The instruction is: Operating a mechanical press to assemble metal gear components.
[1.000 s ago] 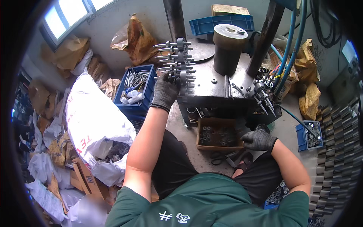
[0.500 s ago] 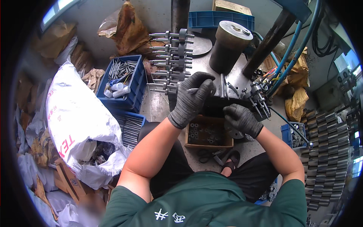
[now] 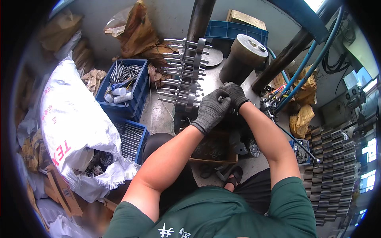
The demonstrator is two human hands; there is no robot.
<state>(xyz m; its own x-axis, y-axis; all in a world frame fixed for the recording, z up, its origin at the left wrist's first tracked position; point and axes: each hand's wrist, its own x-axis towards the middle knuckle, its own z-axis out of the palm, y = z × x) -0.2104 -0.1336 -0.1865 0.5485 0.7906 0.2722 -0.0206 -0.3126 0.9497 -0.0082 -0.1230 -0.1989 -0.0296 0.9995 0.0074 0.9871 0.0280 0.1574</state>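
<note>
My left hand, in a grey glove, is closed around a small metal rod, with one end showing between thumb and fingers. Touching or nearly touching it, my right hand, also gloved, has its fingers curled over the metal work plate; what they grip is hidden. Right behind the hands stands a thick steel cylinder. To the left of my left hand, a stacked row of metal discs with rods through them runs along the plate's edge.
Below the hands sits a wooden box of small ring-shaped parts. At left are a blue crate of metal pins, a blue tray of rods and a white sack. Blue hoses and stacked metal pieces are at right.
My right hand has moved up and left to meet the left hand in front of the cylinder. My left hand has shifted slightly right and down. The view has tilted a little.
</note>
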